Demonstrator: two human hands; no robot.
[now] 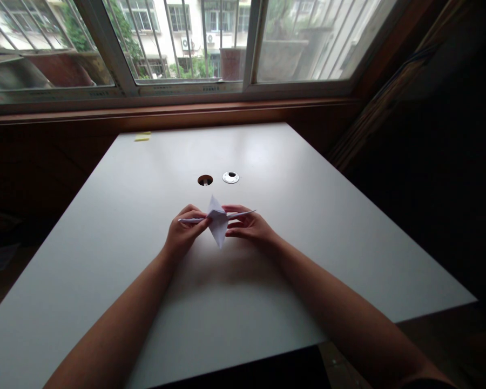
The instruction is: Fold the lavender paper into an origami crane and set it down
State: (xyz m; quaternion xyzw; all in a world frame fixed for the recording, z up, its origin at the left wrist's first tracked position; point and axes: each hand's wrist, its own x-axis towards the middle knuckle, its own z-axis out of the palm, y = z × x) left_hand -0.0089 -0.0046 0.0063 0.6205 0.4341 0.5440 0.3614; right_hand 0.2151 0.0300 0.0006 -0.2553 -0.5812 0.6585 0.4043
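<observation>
A small folded white paper figure (218,222) with pointed flaps is held just above the white table (105,237), near its middle. My left hand (184,231) pinches the paper's left side, with a thin flap sticking out past the fingers. My right hand (249,226) grips the right side, where another narrow flap points right. Both hands are closed on the paper; one point of it stands up and another hangs down between them.
Beyond the hands, the table has a round cable hole (204,180) and its white cap (230,177) lying beside it. A yellow sticky note pad (142,137) lies at the far left corner. A barred window (186,43) runs behind the table.
</observation>
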